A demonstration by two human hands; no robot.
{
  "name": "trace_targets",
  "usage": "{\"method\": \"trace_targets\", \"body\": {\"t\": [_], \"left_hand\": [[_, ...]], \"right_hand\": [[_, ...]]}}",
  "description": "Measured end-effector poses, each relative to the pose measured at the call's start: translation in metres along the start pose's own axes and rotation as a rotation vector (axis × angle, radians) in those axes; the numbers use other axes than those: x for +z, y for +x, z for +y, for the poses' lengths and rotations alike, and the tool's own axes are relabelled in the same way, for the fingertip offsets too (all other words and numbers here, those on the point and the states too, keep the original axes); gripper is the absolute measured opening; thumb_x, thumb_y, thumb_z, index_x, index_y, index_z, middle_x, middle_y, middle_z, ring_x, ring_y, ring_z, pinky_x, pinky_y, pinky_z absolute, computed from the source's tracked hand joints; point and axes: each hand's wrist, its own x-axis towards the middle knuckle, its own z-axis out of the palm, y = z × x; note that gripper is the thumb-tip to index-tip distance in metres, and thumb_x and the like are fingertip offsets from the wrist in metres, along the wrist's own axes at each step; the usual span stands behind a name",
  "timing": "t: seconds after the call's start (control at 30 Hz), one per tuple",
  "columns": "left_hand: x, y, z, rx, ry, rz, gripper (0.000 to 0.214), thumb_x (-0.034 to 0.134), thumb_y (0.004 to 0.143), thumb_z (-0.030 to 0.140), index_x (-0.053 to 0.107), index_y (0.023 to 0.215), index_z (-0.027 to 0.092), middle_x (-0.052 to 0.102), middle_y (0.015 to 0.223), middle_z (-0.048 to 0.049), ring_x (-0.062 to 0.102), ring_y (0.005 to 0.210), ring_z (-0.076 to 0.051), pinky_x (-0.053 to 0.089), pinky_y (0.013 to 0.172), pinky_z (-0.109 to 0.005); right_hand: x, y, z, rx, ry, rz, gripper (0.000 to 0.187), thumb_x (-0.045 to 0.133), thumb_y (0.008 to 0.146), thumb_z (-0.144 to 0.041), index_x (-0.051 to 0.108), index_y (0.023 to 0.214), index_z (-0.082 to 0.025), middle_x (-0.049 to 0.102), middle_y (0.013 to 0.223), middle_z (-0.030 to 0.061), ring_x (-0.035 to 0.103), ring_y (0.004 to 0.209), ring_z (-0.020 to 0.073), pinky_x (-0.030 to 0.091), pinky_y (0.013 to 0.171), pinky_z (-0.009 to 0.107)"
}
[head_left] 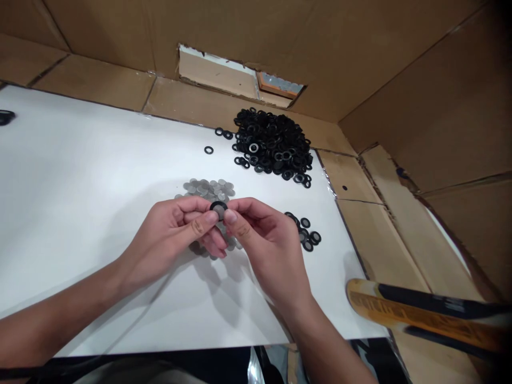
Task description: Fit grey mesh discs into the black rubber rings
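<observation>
My left hand point(178, 229) and my right hand point(262, 240) meet over the white sheet point(80, 186), thumbs and forefingers pinched together on one black ring point(218, 208) with a grey disc in it. Just behind and under the fingers lies a small heap of grey discs point(210, 188). A big pile of black rings point(274, 144) sits farther back on the right. Several black rings point(308, 234) with grey centres lie just right of my right hand.
Cardboard walls point(360, 64) surround the sheet at the back and right. A few loose black rings point(208, 150) lie left of the big pile. An orange and black tool point(424, 314) lies at the lower right. A dark object point(6, 116) shows at the far left edge.
</observation>
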Motion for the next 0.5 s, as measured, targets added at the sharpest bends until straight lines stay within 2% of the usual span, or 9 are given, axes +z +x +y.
{"method": "trace_targets", "body": {"t": [0.1, 0.2, 0.3, 0.5], "left_hand": [[0.0000, -0.0004, -0.0002, 0.000, 0.012, -0.011, 0.022, 0.071, 0.100, 0.041, 0.074, 0.090, 0.021, 0.081, 0.076, 0.0016, 0.079, 0.070, -0.013, 0.065, 0.072, -0.021], [0.0012, -0.0012, -0.0003, 0.042, 0.077, 0.088, 0.014, 0.077, 0.096, 0.036, 0.072, 0.098, 0.023, 0.079, 0.076, 0.0047, 0.078, 0.070, -0.012, 0.064, 0.072, -0.019], [0.0022, -0.0014, -0.0005, 0.090, 0.145, 0.173, 0.012, 0.079, 0.093, 0.032, 0.070, 0.095, 0.024, 0.076, 0.077, 0.0061, 0.077, 0.068, -0.010, 0.064, 0.069, -0.017], [0.0028, -0.0006, 0.0000, 0.046, 0.125, 0.173, 0.013, 0.077, 0.095, 0.033, 0.071, 0.092, 0.022, 0.078, 0.077, 0.0048, 0.076, 0.068, -0.011, 0.064, 0.067, -0.018]], "right_hand": [[0.0002, -0.0006, 0.0012, -0.013, -0.031, -0.004, 0.012, 0.083, 0.087, -0.025, 0.073, 0.083, -0.020, 0.067, 0.069, -0.0057, 0.059, 0.066, 0.0093, 0.049, 0.063, 0.020], [-0.0008, -0.0008, 0.0032, -0.039, -0.136, -0.022, 0.013, 0.076, 0.094, -0.028, 0.072, 0.084, -0.020, 0.070, 0.071, -0.0049, 0.062, 0.068, 0.0098, 0.049, 0.064, 0.020], [-0.0028, -0.0012, 0.0056, -0.081, -0.252, -0.018, 0.015, 0.072, 0.098, -0.029, 0.071, 0.086, -0.021, 0.073, 0.078, -0.0038, 0.064, 0.073, 0.0104, 0.047, 0.062, 0.020], [-0.0053, -0.0019, 0.0061, -0.076, -0.220, -0.053, 0.011, 0.070, 0.099, -0.030, 0.070, 0.092, -0.021, 0.074, 0.083, -0.0026, 0.065, 0.075, 0.0114, 0.051, 0.068, 0.021]]}}
